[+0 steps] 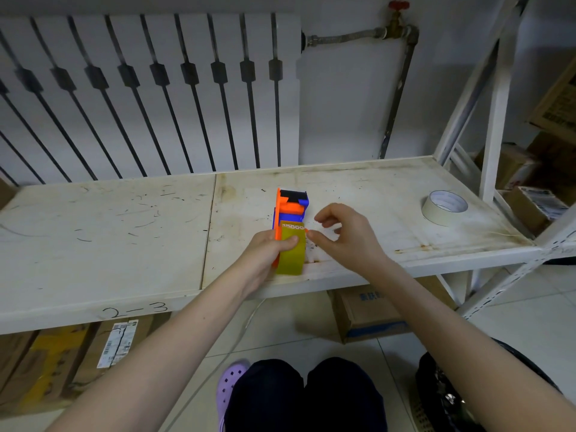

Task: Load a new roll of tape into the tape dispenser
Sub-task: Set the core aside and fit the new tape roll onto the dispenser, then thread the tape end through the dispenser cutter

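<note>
Holding the tape dispenser [291, 202] in our left hand [265, 247], we judge the main step of the task done: a yellow roll of tape [291, 254] already sits in the dispenser's near end, with our left thumb pressed across its face. The dispenser rests low over the front part of the shelf [124, 238], its blue and black head pointing away from us.

Our right hand [346, 235] hovers just beside the roll, fingers curled and the thumb tip close to the roll's edge. We cannot tell whether it pinches a loose end of tape or holds nothing. What seems left is to draw the tape end forward and feed it through to the cutter, since no strip shows over the head yet.

A second, cream-coloured roll [444, 207] lies flat on the shelf well to the right, apart from both hands.

As for containers, a cardboard box [367, 313] stands on the floor under the shelf, closed, so we cannot see inside it.
</note>
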Motion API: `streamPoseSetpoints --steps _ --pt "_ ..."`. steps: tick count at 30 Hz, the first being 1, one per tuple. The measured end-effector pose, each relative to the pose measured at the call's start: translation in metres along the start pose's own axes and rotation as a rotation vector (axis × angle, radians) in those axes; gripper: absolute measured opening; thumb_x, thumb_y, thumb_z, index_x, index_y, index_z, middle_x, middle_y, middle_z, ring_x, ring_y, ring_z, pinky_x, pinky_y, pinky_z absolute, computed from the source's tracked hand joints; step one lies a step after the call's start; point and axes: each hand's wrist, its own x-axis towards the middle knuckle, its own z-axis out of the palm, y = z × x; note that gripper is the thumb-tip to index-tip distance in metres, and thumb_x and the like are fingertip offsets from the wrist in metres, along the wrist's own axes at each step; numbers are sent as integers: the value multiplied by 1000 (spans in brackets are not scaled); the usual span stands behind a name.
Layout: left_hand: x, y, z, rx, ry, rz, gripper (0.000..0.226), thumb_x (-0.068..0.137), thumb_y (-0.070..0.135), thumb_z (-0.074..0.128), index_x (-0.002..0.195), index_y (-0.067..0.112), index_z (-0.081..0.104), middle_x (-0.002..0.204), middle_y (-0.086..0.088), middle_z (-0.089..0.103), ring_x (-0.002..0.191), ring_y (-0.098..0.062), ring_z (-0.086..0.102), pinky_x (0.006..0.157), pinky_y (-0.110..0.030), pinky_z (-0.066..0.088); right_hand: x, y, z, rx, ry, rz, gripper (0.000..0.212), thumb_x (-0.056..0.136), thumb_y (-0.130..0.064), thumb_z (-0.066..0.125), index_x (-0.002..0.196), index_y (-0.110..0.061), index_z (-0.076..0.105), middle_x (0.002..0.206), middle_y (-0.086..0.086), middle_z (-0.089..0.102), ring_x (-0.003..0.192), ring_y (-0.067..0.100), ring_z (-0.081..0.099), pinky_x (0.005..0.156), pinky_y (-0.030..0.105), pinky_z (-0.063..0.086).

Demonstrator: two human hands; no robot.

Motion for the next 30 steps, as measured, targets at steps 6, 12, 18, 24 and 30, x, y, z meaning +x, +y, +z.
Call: streamPoseSetpoints --steps 6,12,18,24,30 --pt "-4 -1 -4 116 -44 39 31 93 24 54 120 9 60 113 -13 68 103 -27 65 97 -44 49 0 0 10 -65 -71 -176 26 82 -31 69 104 -16 67 100 -2 67 88 7 59 74 23 49" --pt "-5 -1 -5 -27 -54 -23 39 99 22 41 132 2 48 126 -22 59 116 -36 58 100 -45 46 3 2 15 -65 -28 -220 17 85 -24 66 99 -16 71 95 0 68 83 8 58 70 23 49" --pt "-4 4 -5 12 -57 -39 38 97 18 45 130 -1 49 124 -23 59 109 -34 59 99 -46 46 12 2 19 -124 -2 -233 10 89 -18 60 92 -10 67 95 3 66 86 16 60 71 34 54" --pt "-1 5 -6 158 52 -49 20 85 29 66 97 12 62 89 -8 69 79 -20 67 71 -29 54 10 -5 21 -106 -13 -239 12 90 -17 57 88 -10 67 88 3 67 77 20 61 68 40 54" --pt "-1 9 -5 226 85 -37 13 84 15 67 91 7 60 82 -8 64 71 -19 62 62 -29 53 15 -15 13 -110 -33 -104 12 89 -18 57 84 -15 67 85 0 69 77 18 61 69 39 53"
